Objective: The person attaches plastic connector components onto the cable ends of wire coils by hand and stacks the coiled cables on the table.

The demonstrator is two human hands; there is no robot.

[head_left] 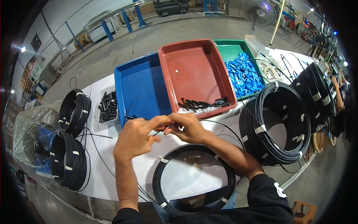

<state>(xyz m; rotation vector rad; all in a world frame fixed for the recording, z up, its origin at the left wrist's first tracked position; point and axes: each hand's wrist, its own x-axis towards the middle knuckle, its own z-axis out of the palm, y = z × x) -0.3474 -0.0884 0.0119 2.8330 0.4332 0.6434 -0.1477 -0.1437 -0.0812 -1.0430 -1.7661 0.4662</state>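
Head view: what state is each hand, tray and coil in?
Left hand: curled, grip partly hidden
Right hand: curled beside the left, grip partly hidden
Blue tray: mostly bare
Red tray: dark pieces at its near end
Green tray: heaped with blue pieces
Near coil: wound, bound
Left coils: wound, bound
Right coils: wound, bound

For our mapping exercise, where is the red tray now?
In the head view, the red tray is at upper centre, between the blue tray on its left and the green tray on its right.
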